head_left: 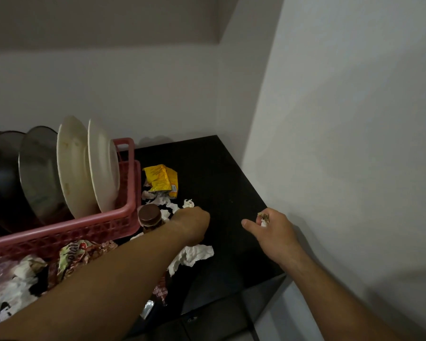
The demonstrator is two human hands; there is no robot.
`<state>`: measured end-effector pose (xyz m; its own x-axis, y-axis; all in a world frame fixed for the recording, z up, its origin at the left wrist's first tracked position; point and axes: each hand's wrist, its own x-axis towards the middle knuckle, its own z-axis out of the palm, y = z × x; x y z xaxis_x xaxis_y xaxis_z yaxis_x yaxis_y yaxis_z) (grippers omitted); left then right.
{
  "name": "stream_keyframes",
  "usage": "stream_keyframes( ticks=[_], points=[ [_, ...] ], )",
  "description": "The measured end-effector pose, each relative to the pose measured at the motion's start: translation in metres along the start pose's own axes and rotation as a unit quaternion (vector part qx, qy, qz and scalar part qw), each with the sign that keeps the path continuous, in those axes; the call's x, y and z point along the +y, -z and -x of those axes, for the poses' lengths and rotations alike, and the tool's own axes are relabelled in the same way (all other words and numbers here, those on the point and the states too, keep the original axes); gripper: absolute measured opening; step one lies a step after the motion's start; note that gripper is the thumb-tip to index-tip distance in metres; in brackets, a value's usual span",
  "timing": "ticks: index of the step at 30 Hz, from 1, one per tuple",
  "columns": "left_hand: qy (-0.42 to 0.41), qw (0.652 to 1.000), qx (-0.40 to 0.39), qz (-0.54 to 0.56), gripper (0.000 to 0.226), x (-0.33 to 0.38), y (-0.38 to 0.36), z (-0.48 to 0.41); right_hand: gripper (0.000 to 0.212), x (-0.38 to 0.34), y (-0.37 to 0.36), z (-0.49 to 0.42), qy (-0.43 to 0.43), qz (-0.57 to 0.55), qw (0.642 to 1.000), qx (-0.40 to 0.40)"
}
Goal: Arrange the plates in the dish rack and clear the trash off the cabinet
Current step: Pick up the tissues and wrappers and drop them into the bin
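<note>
Two white plates [89, 166] and a steel plate [38, 173] stand upright in the pink dish rack [84, 230] on the black cabinet top [207, 168]. Trash lies beside the rack: a yellow wrapper [160, 177], white paper scraps [169, 205], a crumpled tissue [194, 255] and a brown wrapper [81, 254]. My left hand [191, 223] reaches down onto the white scraps, its fingers hidden behind the knuckles. My right hand [271, 230] hovers over the cabinet's right side and grips a small wad of paper [263, 219], thumb sticking out.
A brown-lidded jar [149, 215] stands just left of my left hand, against the rack. Dark pans [0, 178] fill the rack's left end. More crumpled wrappers [15, 279] lie at the lower left. White walls close in behind and on the right.
</note>
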<state>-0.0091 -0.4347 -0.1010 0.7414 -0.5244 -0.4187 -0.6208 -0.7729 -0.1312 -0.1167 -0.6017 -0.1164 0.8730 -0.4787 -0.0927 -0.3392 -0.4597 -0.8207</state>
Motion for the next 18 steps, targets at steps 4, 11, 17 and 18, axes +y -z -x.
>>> stream_keyframes(
  ticks=[4, 11, 17, 18],
  points=[
    [-0.010, 0.997, 0.054, 0.058, 0.023, -0.004, 0.000, -0.003, 0.031, 0.000, 0.005, 0.005, -0.003, 0.011, 1.000, 0.019],
    [-0.048, 0.979, 0.160, 0.119, 0.032, -0.016, 0.026, 0.009, 0.025, -0.024, 0.003, 0.014, 0.012, 0.051, 0.998, 0.035],
    [-0.108, 0.948, 0.270, 0.127, 0.031, -0.030, 0.032, 0.052, 0.022, -0.056, -0.014, 0.040, 0.029, 0.016, 0.998, 0.053],
    [-0.118, 0.940, 0.287, 0.140, 0.023, -0.034, 0.032, 0.062, 0.025, -0.063, -0.018, 0.047, 0.043, 0.035, 0.996, 0.066]
  ],
)
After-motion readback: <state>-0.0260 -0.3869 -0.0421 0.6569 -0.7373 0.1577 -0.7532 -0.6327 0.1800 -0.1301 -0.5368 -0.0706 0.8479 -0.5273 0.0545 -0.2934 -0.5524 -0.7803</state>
